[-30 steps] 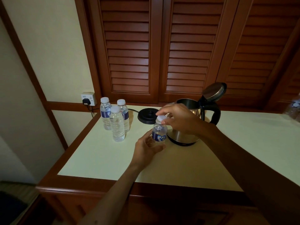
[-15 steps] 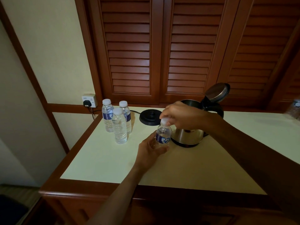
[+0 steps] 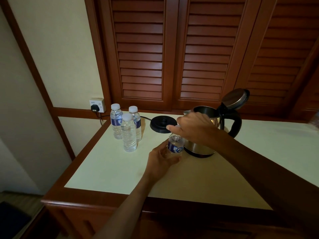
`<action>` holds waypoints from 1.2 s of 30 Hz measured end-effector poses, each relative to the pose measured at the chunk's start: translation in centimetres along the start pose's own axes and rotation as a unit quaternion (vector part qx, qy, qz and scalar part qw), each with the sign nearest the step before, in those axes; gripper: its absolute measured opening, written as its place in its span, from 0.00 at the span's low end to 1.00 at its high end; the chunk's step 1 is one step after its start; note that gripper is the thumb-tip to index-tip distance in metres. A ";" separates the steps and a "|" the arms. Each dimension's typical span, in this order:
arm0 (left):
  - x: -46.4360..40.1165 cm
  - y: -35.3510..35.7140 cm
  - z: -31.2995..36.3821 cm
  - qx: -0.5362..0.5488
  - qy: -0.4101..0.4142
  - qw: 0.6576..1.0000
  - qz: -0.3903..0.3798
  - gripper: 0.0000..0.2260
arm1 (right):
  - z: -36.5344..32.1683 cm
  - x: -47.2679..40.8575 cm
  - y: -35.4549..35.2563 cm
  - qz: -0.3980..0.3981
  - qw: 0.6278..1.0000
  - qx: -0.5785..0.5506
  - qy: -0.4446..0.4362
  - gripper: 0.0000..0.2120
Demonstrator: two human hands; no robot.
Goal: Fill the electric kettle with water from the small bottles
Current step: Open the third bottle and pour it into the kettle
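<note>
Head view: off to the left of the left hand (image 3: 159, 158), three capped bottles (image 3: 128, 135) of clear water cluster. That hand wraps the bottle (image 3: 175, 146) with the blue label; directly above, the right hand (image 3: 193, 127) pinches its cap. Just right of both hands sits the steel kettle (image 3: 211, 118), lid up, inside dark. Behind them, the black base (image 3: 161, 125) on the cream table (image 3: 112, 163), before louvred wooden doors (image 3: 172, 49).

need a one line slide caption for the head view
Left hand holds a bottle while right hand grips its cap beside the open kettle.
</note>
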State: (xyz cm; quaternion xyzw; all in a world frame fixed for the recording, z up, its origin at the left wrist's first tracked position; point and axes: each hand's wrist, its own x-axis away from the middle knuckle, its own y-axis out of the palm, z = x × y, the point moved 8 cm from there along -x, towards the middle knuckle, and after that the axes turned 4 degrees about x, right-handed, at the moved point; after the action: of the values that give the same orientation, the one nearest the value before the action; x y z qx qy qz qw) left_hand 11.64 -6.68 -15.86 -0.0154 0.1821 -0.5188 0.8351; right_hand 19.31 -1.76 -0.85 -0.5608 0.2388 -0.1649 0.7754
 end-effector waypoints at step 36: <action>0.2 0.2 1.0 -0.024 0.022 0.999 0.017 0.25 | 1.7 2.8 4.5 0.233 0.868 -0.427 0.098 0.20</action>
State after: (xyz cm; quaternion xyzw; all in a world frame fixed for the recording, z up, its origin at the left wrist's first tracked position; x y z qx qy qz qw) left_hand 12.25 -6.88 -15.02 -0.0212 0.2132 -0.5001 0.8390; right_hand 22.54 -0.48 -5.20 -0.7461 0.4844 0.0849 0.4488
